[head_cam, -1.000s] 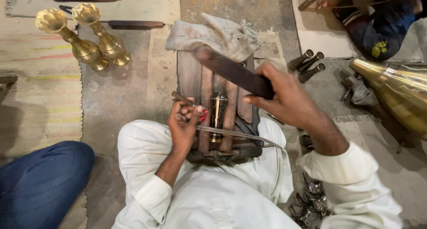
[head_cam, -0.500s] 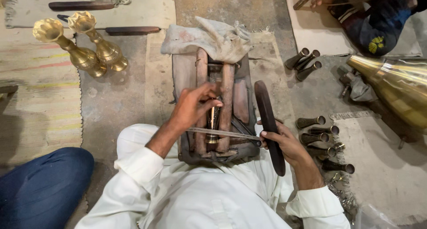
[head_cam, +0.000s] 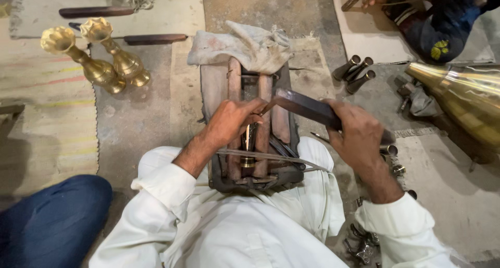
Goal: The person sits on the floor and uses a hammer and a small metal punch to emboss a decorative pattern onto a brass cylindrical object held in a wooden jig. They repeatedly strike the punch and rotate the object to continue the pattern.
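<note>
I sit on the floor over a wooden block rig [head_cam: 220,93] with upright wooden bars. My left hand [head_cam: 229,122] is closed on a thin tool whose tip rests against a small brass piece [head_cam: 248,143] clamped between the bars. My right hand [head_cam: 357,135] grips a long dark wooden bat [head_cam: 304,105], held slanting over the rig with its far end just above my left hand. A thin metal rod [head_cam: 271,156] lies across the rig near my lap. A dirty cloth [head_cam: 245,46] is draped over the rig's far end.
Two brass vases [head_cam: 99,57] stand at the left on the floor. Dark sticks [head_cam: 153,39] lie behind them. Small brass tubes [head_cam: 357,70] lie at the right, a large brass horn [head_cam: 463,98] beyond. Another person's blue-clad leg [head_cam: 49,221] is at lower left; another person sits at top right.
My right hand has lifted the bat from beside the rig up and across it toward my left hand. My left hand stays on the brass piece.
</note>
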